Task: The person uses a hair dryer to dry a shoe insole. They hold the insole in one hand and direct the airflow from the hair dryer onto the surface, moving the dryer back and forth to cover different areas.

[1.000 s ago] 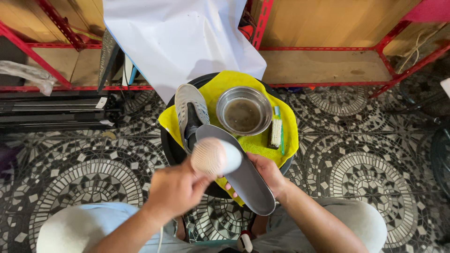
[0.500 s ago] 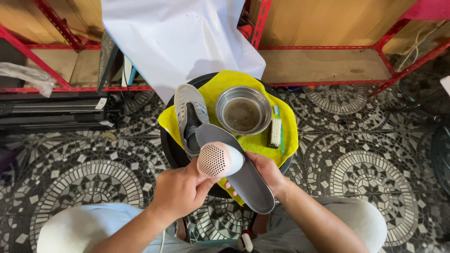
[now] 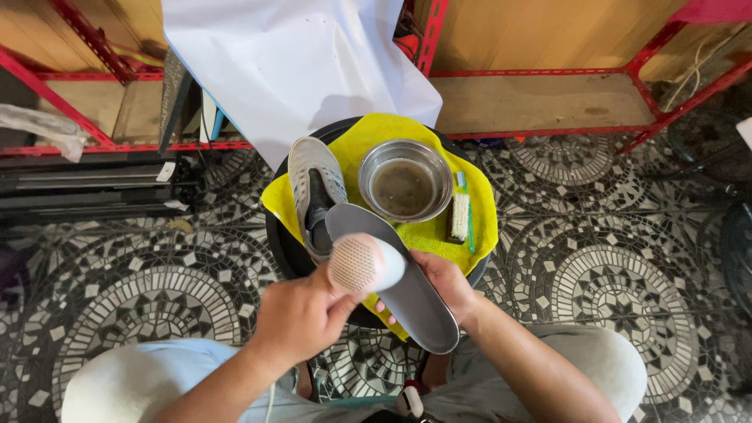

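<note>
Both forearms enter from the bottom edge and converge toward the centre. The left hand (image 3: 301,317) is closed in a fist-like grip, back of the hand facing up, thumb wrapped toward the right; the wrist is straight and the forearm angles up and to the right. The right hand (image 3: 446,283) lies palm up, fingers curled upward from below, thumb along the near side. The right forearm is bare and angles up and to the left. The two hands sit close together without touching.

Patterned mosaic floor (image 3: 619,274); red metal shelving (image 3: 548,72), wooden boards; white sheet (image 3: 290,70)
</note>
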